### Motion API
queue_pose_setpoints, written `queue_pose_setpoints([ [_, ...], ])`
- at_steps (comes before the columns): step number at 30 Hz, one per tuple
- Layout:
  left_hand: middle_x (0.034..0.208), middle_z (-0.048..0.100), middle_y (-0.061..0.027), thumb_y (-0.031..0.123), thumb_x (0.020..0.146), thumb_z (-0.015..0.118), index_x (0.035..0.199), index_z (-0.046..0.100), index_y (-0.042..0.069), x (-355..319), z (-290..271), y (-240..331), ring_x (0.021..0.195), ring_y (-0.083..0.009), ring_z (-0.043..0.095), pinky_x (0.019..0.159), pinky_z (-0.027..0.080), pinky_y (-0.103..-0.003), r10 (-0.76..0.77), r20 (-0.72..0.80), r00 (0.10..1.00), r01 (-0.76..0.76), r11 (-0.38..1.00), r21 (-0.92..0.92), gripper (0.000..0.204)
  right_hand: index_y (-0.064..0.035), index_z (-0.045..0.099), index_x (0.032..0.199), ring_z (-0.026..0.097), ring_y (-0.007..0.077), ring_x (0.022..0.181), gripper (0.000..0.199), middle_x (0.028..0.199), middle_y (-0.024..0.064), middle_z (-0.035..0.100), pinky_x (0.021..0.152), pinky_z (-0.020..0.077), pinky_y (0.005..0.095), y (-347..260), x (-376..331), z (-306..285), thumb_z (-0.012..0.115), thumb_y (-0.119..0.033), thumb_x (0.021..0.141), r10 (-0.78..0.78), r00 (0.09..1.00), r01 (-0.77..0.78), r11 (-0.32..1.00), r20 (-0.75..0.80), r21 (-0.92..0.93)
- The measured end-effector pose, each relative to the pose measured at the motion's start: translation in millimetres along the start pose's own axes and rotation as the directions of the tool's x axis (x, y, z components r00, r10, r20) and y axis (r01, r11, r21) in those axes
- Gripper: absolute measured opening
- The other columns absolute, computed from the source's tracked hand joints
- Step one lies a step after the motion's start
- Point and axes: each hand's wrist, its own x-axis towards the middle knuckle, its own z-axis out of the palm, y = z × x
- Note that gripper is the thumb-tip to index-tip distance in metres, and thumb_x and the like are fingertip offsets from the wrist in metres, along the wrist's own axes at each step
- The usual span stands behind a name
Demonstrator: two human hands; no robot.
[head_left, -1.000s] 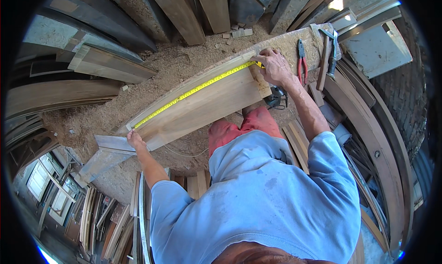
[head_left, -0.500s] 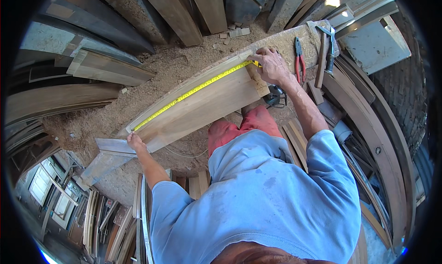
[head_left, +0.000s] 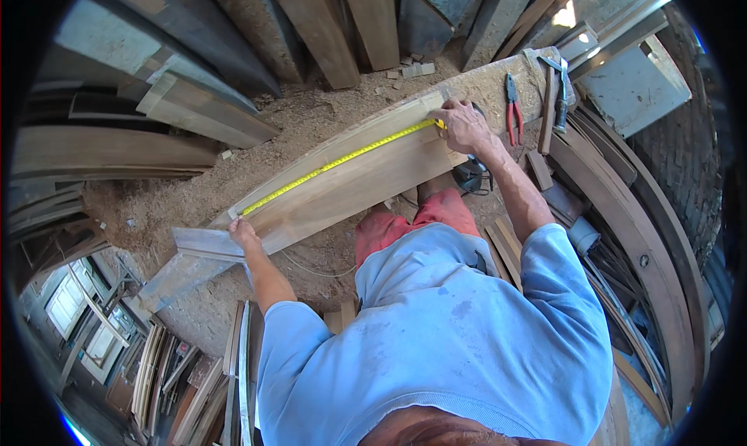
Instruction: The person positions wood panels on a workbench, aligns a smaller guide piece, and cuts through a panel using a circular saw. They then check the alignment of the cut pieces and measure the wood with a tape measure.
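A long pale wooden board (head_left: 350, 193) lies slantwise in front of me, on the bench. The yellow blade of a tape measure (head_left: 334, 164) is stretched along it, from the board's left end to its right part. My left hand (head_left: 246, 236) is closed at the left end, thumb and fingers pinching the blade's tip at the board's edge. At the other end, my right hand (head_left: 465, 129) is closed around the tape measure's case, which its fingers mostly cover. Right of that hand lie red-handled pliers (head_left: 513, 113) and a hammer (head_left: 561, 100).
A dark power tool (head_left: 471, 175) sits below the board's right end. Sawdust (head_left: 183, 201) covers the floor. Upright planks (head_left: 315, 34) stand along the far side, stacked boards (head_left: 634, 205) at the right. A thin cable (head_left: 315, 273) loops near my legs.
The view has turned slightly, shifting the scene a little rightward. My right hand has come slightly nearer to me with the tape measure. My left hand keeps its place at the board's left end.
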Motion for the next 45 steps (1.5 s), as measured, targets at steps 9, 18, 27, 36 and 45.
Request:
queue_pose_setpoints([
  [9, 0.101, 0.07, -0.0148, 0.009, 0.09, 0.07, 0.119, 0.062, 0.001, -52, -23, 0, 0.09, -0.0288, 0.068, 0.083, 0.055, -0.041, 0.279, 0.207, 0.938, -0.339, 0.861, 0.378, 0.031, -0.011, 0.068, 0.124, 0.063, 0.0387, 0.112, 0.042, 0.11, 0.0218, 0.067, 0.099, 0.0482, 0.0466, -79, -40, 37, 0.071, -0.02, 0.083, -0.159, 0.96, 0.123, 0.979, 0.23, 0.164],
  [18, 0.104, 0.073, -0.0154, 0.014, 0.09, 0.075, 0.123, 0.064, 0.0, -142, -77, -17, 0.095, -0.0279, 0.072, 0.087, 0.057, -0.039, 0.197, 0.22, 0.956, -0.274, 0.87, 0.411, 0.037, -0.0114, 0.068, 0.121, 0.064, 0.0409, 0.108, 0.042, 0.108, 0.0225, 0.067, 0.098, 0.0505, 0.0465, -104, -63, 47, 0.073, -0.017, 0.08, -0.109, 0.972, 0.087, 0.99, 0.21, 0.109],
  [27, 0.101, 0.074, -0.0099, 0.01, 0.092, 0.075, 0.114, 0.068, -0.001, -123, -78, -45, 0.088, -0.017, 0.07, 0.082, 0.057, -0.033, 0.041, 0.22, 0.975, -0.075, 0.986, 0.149, 0.026, -0.0147, 0.068, 0.123, 0.065, 0.0432, 0.111, 0.043, 0.113, 0.0246, 0.067, 0.099, 0.0516, 0.0491, -187, -42, 68, 0.075, -0.022, 0.081, -0.198, 0.957, 0.197, 0.98, 0.213, 0.029],
  [36, 0.096, 0.074, -0.0063, 0.01, 0.093, 0.074, 0.11, 0.071, 0.0, -120, -82, -51, 0.085, -0.0127, 0.067, 0.08, 0.056, -0.03, 0.026, 0.199, 0.98, -0.04, 0.997, 0.068, 0.02, -0.0156, 0.07, 0.125, 0.063, 0.0392, 0.117, 0.044, 0.117, 0.023, 0.068, 0.102, 0.0487, 0.0496, -204, -43, 87, 0.075, -0.023, 0.082, -0.206, 0.951, 0.202, 0.978, 0.232, 0.044],
  [45, 0.1, 0.076, -0.0107, 0.023, 0.095, 0.071, 0.11, 0.075, 0.003, -100, -81, -61, 0.092, -0.0201, 0.07, 0.086, 0.055, -0.036, 0.091, 0.243, 0.966, -0.154, 0.954, 0.256, 0.026, -0.0199, 0.071, 0.127, 0.058, 0.0398, 0.122, 0.046, 0.126, 0.0204, 0.064, 0.106, 0.0457, 0.0478, -136, -60, 49, 0.073, -0.015, 0.082, -0.074, 0.978, 0.073, 0.997, 0.193, 0.01],
])
